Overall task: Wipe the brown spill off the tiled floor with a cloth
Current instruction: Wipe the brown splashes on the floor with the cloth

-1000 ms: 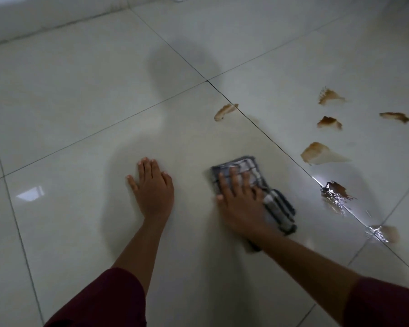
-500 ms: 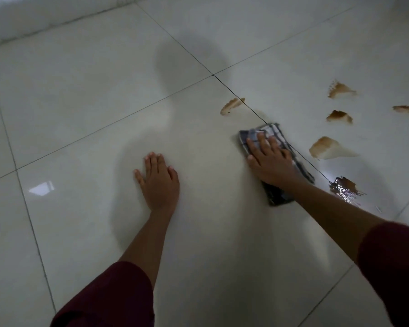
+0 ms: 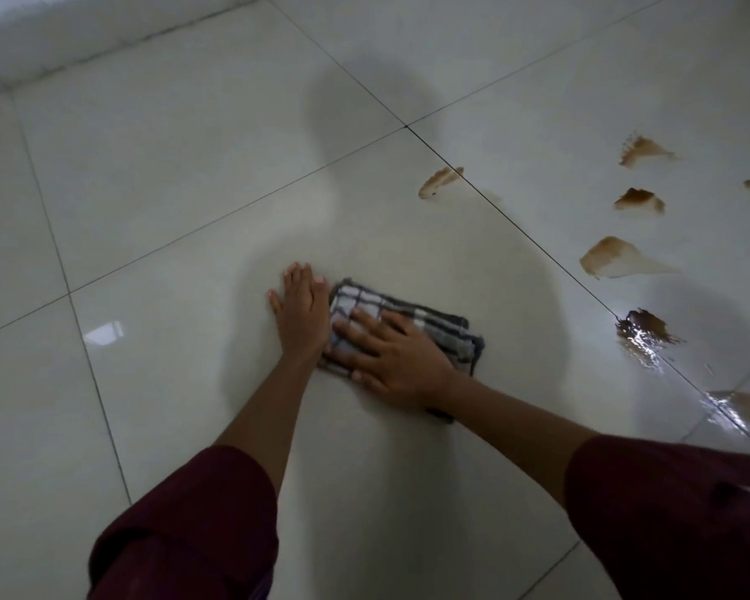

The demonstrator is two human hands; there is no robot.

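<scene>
R hand (image 3: pixel 401 361) lies flat on the cloth (image 3: pixel 434 324), fingers straight and a bit spread, pointing left toward the other hand, palm pressing down on the cloth's near half. L hand (image 3: pixel 302 311) flat on the tiled floor (image 3: pixel 170 188), fingers straight and close together, pointing away from us; its thumb-side edge touches the cloth's left end, and the R fingertips come right up to it. We can't tell if any L finger sits on the fabric or only against it. Cloth: folded, grey-and-white check w/ dark lines, lying on the floor slanted, far-left corner just beside the L fingertips, right end sticking out past the R wrist; a dark bit shows under the R forearm. Both forearms bare, dark red sleeves (image 3: pixel 200 526) at bottom of view. Brown spill is in several patches, all to the R of the hands and apart from the cloth: a thin streak (image 3: pixel 440 181) beyond the cloth, beside a grout line; a pale wedge-shaped smear (image 3: pixel 615 262) farther R; two smaller smears (image 3: pixel 639 200) beyond that, one more cut by the R edge of view. Darkest wet puddle (image 3: pixel 644 329) lies R of the cloth at about the same depth, glare on it. Faint wet patch (image 3: pixel 743 404) nearer us, by a grout crossing. Floor pale, glossy, our shadow falls over the hands. A low ledge or wall base (image 3: pixel 83 32) runs along the far-left; edges blurred.
</scene>
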